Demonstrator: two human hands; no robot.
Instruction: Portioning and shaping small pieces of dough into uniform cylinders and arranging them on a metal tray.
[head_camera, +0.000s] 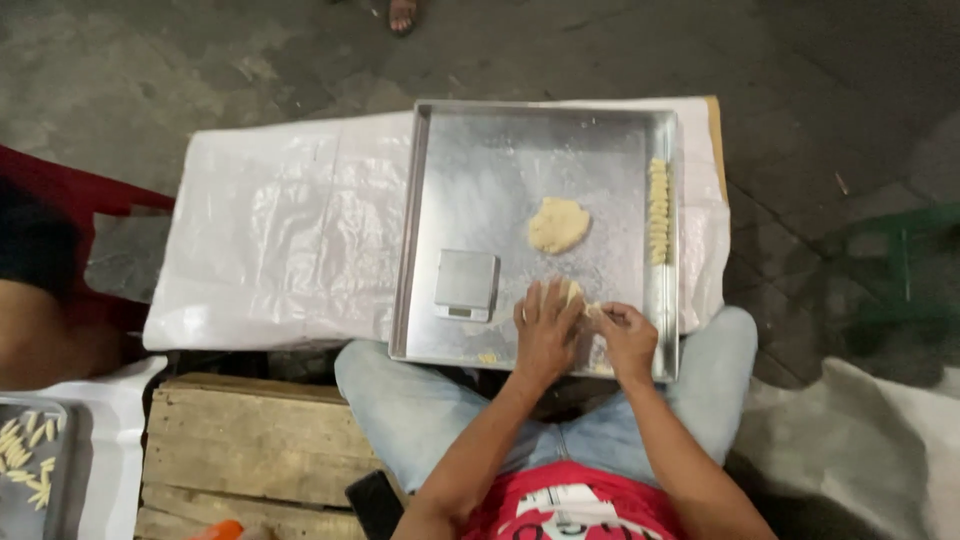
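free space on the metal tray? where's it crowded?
Bare patches on the tray: the whole far half above the dough lump and the scale, and the strip between the lump and the row of shaped pieces along the right wall. Crowded: the near right corner, where the left hand and right hand pinch a dough piece.

Plastic-covered low table (270, 240) — perhaps cardboard beneath — bearing metal tray (480, 160)
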